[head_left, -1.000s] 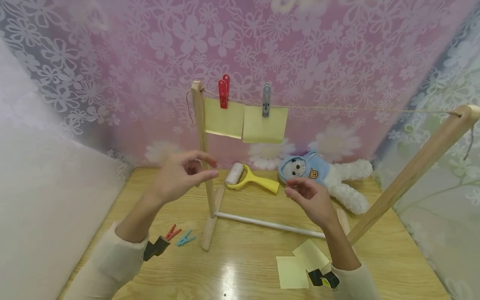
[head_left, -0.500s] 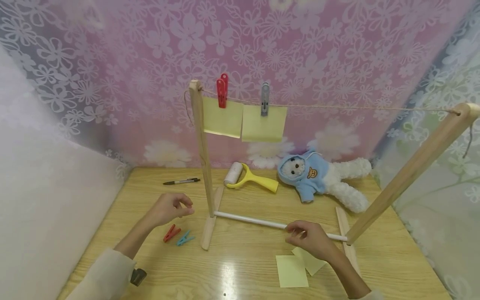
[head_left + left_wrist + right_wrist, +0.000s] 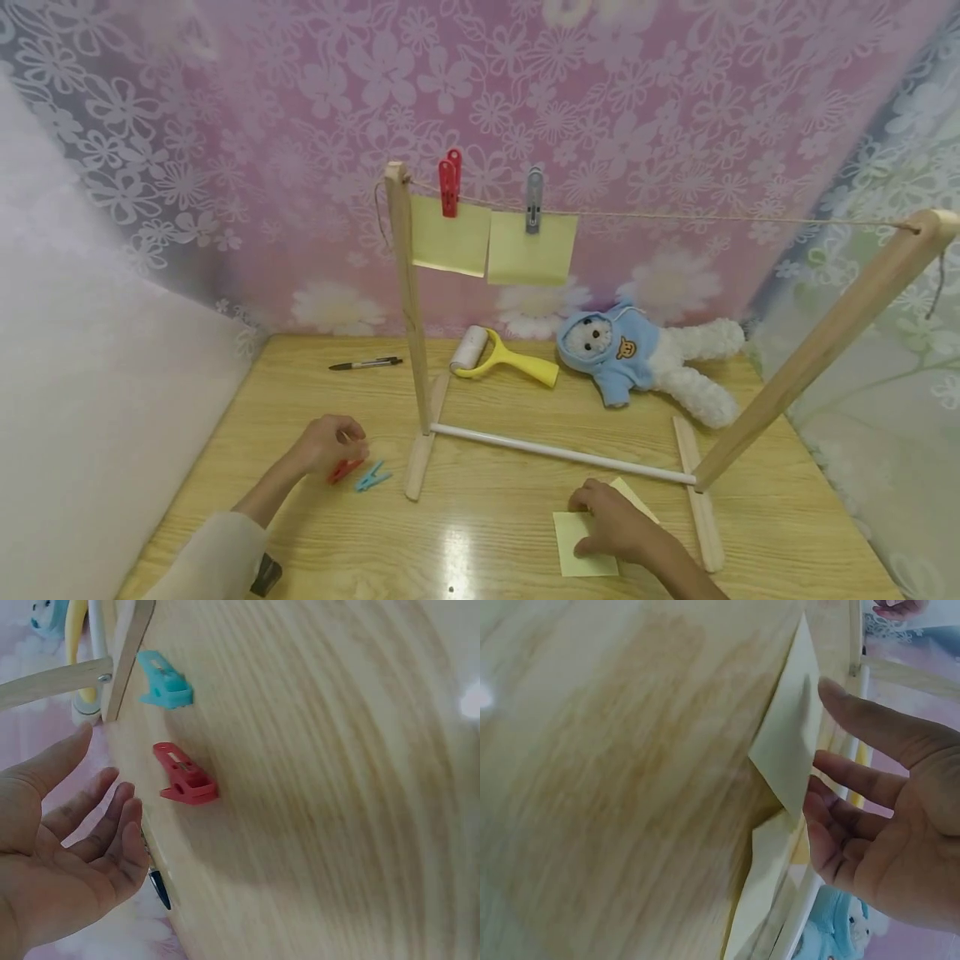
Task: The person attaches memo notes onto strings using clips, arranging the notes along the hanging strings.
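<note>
My left hand [image 3: 327, 444] hovers at the red clothespin [image 3: 185, 776], fingers loosely bent and apart from it in the left wrist view. Beside that lies a light blue clothespin [image 3: 372, 477]. Over two yellow sticky notes [image 3: 576, 560] on the table, my right hand [image 3: 617, 523] has its thumb and fingers spread, fingertips right at the upper paper [image 3: 789, 739]. Two more yellow notes hang from a string [image 3: 675, 217]: the left note [image 3: 450, 242] under a red clothespin [image 3: 448, 190], the right note [image 3: 532, 254] under a grey clothespin [image 3: 534, 200].
The string runs between the wooden posts [image 3: 825, 350] of a rack joined low down by a white rod [image 3: 562, 452]. Behind it lie a yellow-handled lint roller [image 3: 517, 360], a plush toy in a blue hoodie [image 3: 626, 350] and a pen [image 3: 366, 364].
Both hands have come down from beside the hanging notes to the table. The left has moved to the red clothespin, the right onto the loose sticky notes.
</note>
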The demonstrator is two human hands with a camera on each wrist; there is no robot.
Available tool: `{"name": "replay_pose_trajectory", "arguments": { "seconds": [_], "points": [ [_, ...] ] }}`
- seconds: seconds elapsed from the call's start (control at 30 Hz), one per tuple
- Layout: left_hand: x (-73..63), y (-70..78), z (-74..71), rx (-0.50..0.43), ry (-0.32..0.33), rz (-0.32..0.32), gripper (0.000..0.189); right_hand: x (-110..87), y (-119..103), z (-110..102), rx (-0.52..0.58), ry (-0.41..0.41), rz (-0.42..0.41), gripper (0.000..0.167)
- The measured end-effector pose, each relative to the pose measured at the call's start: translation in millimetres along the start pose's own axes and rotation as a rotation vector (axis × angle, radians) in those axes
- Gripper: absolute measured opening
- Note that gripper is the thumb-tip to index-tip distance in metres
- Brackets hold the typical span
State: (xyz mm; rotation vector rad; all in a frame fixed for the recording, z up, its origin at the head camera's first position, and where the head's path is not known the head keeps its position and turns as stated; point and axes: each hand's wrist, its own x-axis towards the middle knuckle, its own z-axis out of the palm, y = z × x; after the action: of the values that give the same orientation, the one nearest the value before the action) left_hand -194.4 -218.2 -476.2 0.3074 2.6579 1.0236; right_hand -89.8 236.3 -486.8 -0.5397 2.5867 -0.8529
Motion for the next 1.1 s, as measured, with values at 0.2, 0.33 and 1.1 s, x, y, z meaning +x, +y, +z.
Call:
{"name": "replay_pose_trajectory", "arguments": {
  "seconds": [0.2,0.33,1.1],
  "points": [
    [-5.3,-9.0,2.4,0.041,0.021,0.035,0.026,2.0,-2.5,6.1,-0.074,0.014,0.014,0.049],
    [-6.7,-15.6,5.2,0.059,0.021,0.021,0.021,2.3,-3.8,6.3,-0.129,0.035,0.017,0.047],
    [2.8,-29.5,23.9,0.351,0.131,0.026,0.020,8.3,6.2,-25.3,0.096,0.016,-0.033,0.018]
  ]
}}
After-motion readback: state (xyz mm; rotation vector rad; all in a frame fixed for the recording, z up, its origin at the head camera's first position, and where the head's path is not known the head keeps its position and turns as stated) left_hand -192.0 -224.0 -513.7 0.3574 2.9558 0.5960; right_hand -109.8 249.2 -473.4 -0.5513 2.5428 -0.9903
